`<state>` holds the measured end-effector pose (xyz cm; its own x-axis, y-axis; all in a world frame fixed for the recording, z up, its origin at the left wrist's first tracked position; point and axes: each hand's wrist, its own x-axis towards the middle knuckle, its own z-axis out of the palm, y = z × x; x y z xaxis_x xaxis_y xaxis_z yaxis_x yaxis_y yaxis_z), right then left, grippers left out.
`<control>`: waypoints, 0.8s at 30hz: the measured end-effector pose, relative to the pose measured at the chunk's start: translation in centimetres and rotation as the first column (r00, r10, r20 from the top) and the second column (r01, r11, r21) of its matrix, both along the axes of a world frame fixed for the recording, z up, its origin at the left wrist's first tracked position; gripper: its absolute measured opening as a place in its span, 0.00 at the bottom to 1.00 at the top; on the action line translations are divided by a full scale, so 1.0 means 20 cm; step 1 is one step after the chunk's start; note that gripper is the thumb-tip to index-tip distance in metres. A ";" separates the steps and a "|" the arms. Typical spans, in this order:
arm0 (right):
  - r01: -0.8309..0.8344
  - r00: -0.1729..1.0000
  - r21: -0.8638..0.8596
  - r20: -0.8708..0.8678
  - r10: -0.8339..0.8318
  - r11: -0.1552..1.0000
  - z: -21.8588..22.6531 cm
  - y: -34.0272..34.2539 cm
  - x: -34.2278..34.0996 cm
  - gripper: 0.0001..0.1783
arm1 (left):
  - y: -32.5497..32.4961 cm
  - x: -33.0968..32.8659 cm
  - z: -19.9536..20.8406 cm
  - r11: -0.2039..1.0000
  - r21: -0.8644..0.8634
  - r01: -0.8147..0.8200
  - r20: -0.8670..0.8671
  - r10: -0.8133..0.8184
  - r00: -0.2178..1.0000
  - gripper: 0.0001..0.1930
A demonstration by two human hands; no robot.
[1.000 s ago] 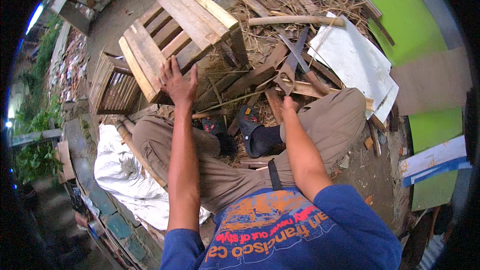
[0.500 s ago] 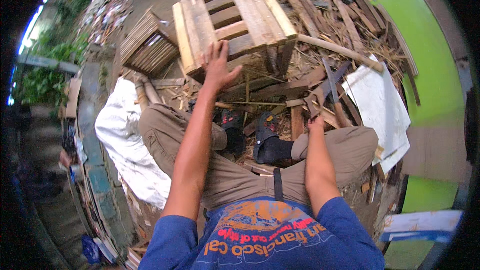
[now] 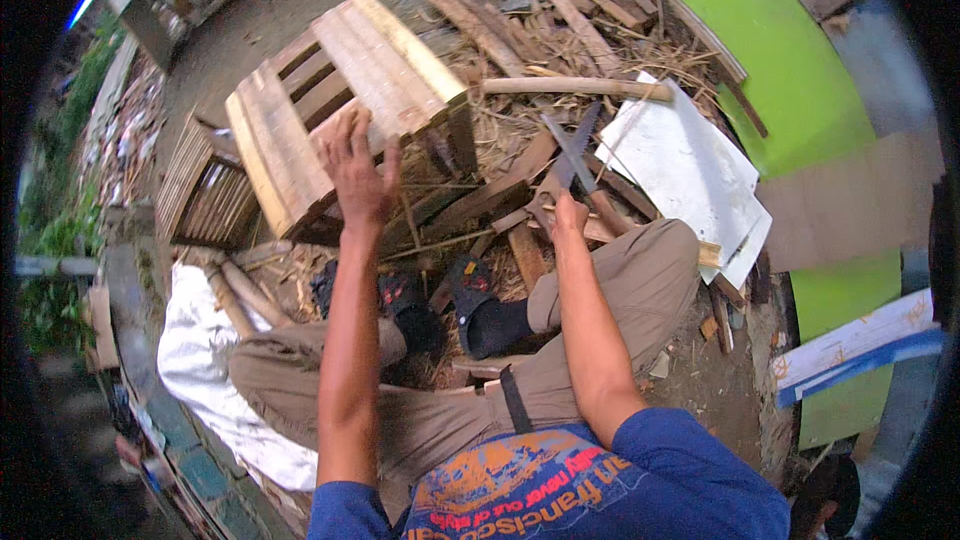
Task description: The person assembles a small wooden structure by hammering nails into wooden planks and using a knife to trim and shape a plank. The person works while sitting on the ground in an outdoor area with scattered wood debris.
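Observation:
A slatted wooden crate (image 3: 345, 90) stands ahead of me, to the left. My left hand (image 3: 358, 175) is at its near edge, fingers spread, the tips by the slats; whether they press on the wood I cannot tell. Over by my right knee, my right hand (image 3: 569, 216) is closed at the wooden handle of a handsaw (image 3: 541, 208), whose dark blade points away from me. A long blade with a wooden handle (image 3: 608, 212) crosses beside the saw. Part of the saw's grip is hidden by my fingers.
Scrap planks (image 3: 560, 15) and a round pole (image 3: 580, 88) lie beyond the saw. White sheets (image 3: 680, 165) rest at the right, near a green panel (image 3: 810, 50). A bamboo-slat frame (image 3: 205, 185) sits left of the crate, and a white sack (image 3: 200, 340) lies by my left knee.
The view has swung to the right, so the crate, tools and my legs appear further left. My left hand stays by the crate's near edge, and my right hand stays at the saw handle.

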<state>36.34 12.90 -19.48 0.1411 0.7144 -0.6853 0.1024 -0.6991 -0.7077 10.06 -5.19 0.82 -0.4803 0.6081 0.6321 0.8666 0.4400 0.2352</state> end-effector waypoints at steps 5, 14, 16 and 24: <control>-0.190 0.981 0.537 0.134 0.140 0.822 0.00 0.43 0.05 0.16 | 0.18 -0.27 -0.01 0.993 -0.009 -0.114 0.036 0.114 0.993 0.20; -0.871 0.405 0.273 0.869 0.283 0.409 -0.02 1.22 -0.08 0.21 | 0.22 -0.29 -0.03 0.932 -0.200 -0.301 0.207 0.341 0.917 0.21; -0.931 0.270 0.195 0.936 0.225 0.308 -0.03 1.29 -0.20 0.29 | 0.22 -0.28 -0.01 0.922 -0.225 -0.315 0.217 0.363 0.906 0.21; -0.991 0.071 0.101 0.955 -0.289 0.090 -0.48 1.62 -0.26 0.20 | 0.29 -0.28 -0.01 0.936 -0.229 -0.266 0.230 0.317 0.920 0.20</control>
<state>31.21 45.29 -29.15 -0.6188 0.6770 0.3985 0.7816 0.5816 0.2256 4.38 0.55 0.66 -0.7856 0.5116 0.3480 0.6126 0.7223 0.3210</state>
